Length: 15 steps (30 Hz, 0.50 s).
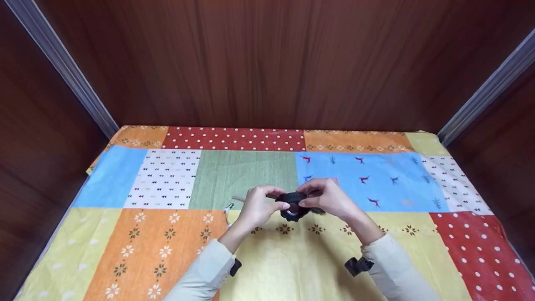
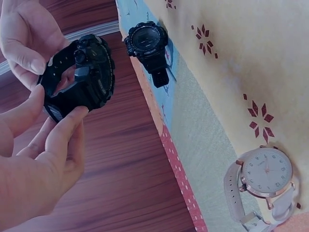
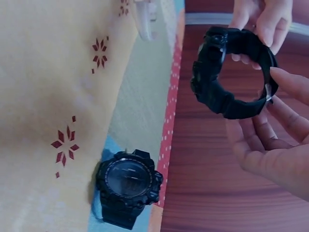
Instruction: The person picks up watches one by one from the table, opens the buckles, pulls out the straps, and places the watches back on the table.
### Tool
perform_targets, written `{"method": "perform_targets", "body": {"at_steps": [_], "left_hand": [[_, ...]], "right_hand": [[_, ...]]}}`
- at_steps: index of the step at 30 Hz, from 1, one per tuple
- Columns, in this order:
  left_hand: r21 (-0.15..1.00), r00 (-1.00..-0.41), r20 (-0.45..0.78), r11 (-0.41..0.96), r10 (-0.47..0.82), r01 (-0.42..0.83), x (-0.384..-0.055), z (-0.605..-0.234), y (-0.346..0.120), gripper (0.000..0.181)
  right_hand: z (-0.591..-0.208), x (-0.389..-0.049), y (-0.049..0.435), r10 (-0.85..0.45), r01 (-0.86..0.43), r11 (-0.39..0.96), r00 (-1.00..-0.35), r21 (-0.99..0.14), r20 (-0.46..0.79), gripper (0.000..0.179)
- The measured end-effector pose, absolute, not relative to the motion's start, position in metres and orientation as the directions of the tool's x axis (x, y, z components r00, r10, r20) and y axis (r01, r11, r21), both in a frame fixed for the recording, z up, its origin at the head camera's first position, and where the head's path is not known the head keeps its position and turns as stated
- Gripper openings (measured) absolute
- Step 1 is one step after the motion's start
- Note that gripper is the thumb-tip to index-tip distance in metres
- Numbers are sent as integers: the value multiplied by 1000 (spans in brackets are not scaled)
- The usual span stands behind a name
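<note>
Both hands hold a black digital-style wristwatch [image 2: 94, 77] up over the cloth, its strap bent round into a loop. In the head view my left hand [image 1: 256, 211] pinches the strap on the left with thumb and fingers. Opposite it, my right hand [image 1: 332, 200] pinches the strap, close to the buckle in the right wrist view. A second black wristwatch [image 3: 128, 180] lies face up on the cloth, largely hidden behind my right hand in the head view. To the left lies a wristwatch with a pale strap and white dial [image 2: 267, 171].
A patchwork-patterned cloth [image 1: 167, 242] covers the table. Brown wood-look panels [image 1: 267, 62] stand behind it and along both sides, with grey metal strips [image 1: 67, 67] at the corners. Dark wrist cameras [image 1: 358, 266] sit on the sleeves.
</note>
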<state>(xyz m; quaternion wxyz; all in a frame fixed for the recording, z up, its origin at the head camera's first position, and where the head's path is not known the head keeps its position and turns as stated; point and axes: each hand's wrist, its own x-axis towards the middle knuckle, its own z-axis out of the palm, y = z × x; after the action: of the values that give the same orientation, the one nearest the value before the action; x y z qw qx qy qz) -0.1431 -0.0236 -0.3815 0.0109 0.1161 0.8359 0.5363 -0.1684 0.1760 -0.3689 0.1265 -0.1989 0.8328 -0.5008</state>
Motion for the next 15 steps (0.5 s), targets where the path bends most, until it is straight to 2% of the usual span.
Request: {"method": "perform_targets", "body": {"at_steps": [15], "left_hand": [[892, -972, 114, 409, 207, 192, -144, -379, -22, 19]], "right_hand": [[-365, -170, 166, -513, -335, 456, -856, -825, 64, 26]]}}
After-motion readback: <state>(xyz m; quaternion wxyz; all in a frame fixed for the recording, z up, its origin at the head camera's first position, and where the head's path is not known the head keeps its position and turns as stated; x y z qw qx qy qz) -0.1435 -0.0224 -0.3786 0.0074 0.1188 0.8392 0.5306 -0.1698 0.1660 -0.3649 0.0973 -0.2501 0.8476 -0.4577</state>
